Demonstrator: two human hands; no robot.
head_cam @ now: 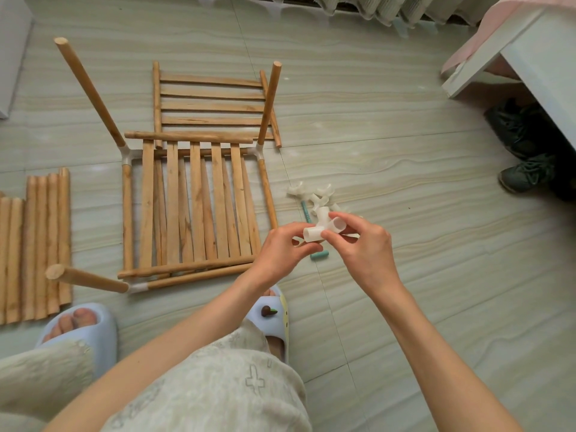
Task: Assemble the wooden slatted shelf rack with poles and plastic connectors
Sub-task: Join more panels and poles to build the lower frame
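Both hands up over the floor, a little to 4 o'clock of the middle. Left hand and right hand both pinching one white plastic connector between them; each grip closed on it with thumb and fingertips. Tube ends of the connector pointing out three ways.

Just behind the hands, toward 12 o'clock, a small pile of spare connectors lying loose on the floor. A teal tool under the hands, partly hidden.

At 10 o'clock from the hands, the rack frame flat on the floor, wooden slats side by side inside it. Three poles sticking out of white corner pieces: one long pole at 11 o'clock, one pole at 12 o'clock, one short pole at 8 o'clock. Another slatted panel lying behind the frame.

Far at 9 o'clock, a bundle of loose poles lying together. Blue slippers at the bottom. Dark shoes under a white bed at 2 o'clock.
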